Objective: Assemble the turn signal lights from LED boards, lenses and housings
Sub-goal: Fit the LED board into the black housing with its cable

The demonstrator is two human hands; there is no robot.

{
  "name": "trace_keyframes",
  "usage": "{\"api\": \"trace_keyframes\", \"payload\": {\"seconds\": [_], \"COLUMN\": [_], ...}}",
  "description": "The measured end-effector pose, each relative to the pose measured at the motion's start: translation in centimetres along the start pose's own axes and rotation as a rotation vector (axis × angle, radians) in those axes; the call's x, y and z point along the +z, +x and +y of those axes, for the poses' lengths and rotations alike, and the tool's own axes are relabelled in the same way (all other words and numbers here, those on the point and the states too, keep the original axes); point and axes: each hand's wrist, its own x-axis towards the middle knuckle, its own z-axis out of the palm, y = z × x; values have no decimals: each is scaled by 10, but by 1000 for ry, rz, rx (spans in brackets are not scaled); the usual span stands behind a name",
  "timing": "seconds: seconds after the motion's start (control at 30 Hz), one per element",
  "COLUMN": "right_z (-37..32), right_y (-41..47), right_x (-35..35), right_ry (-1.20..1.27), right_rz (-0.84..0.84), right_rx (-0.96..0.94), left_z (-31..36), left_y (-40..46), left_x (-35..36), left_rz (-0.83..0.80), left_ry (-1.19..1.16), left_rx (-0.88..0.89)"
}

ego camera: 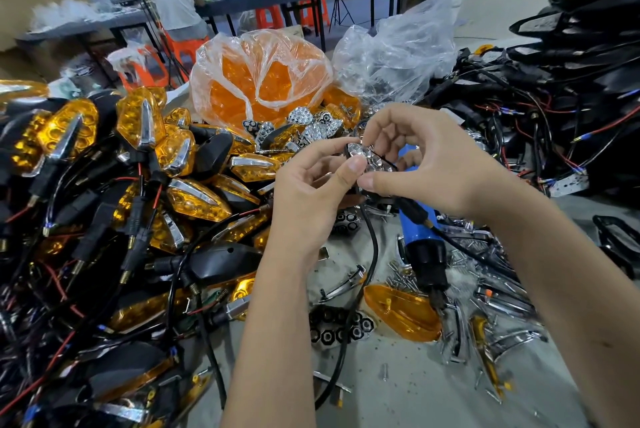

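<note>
**Reflector seating in the housing: where it could slip**

Both hands are working on one unit, raised above the surface in the middle of the view. The left hand (311,181) is curling its fingers around the black housing (349,150) from below and the left, with the thumb pressing on the chrome reflector (372,159) that is sitting in the housing's mouth. The right hand (415,157) is closing its grip on the same reflector from the right, thumb low and fingers arching over the top. Neither hand is open; both are pinching the part.

The likely trouble is the reflector going in tilted. The two thumbs are pressing near one edge, so the far edge may be riding up and refusing to seat. Whether an LED board is already underneath is hidden by the fingers.

A black cable (372,244) is hanging from the unit and trailing down across the surface, close to the blue screwdriver (420,237). If the hands are lifting or turning the unit, that cable could be dragging the tool or scattering the loose screws (401,275) beside it.

The amber lens (403,316) is lying just beyond the cable, near enough to be knocked. The pile of finished lights (138,168) on the left is crowding the work area.
</note>
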Motion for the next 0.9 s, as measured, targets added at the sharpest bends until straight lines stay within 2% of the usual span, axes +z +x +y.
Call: {"api": "trace_keyframes", "payload": {"seconds": [0.43, 0.7, 0.9], "right_z": [0, 3, 9], "right_y": [0, 0, -1], "right_x": [-1, -1, -3], "right_ry": [32, 31, 147], "right_rz": [-84, -149, -201], "right_rx": [-28, -1, -17], "left_z": [1, 0, 3], "left_y": [2, -1, -3], "left_x": [-6, -5, -1], "left_rz": [-27, -73, -111], "left_ry": [10, 46, 29], "left_rx": [62, 0, -39]}}
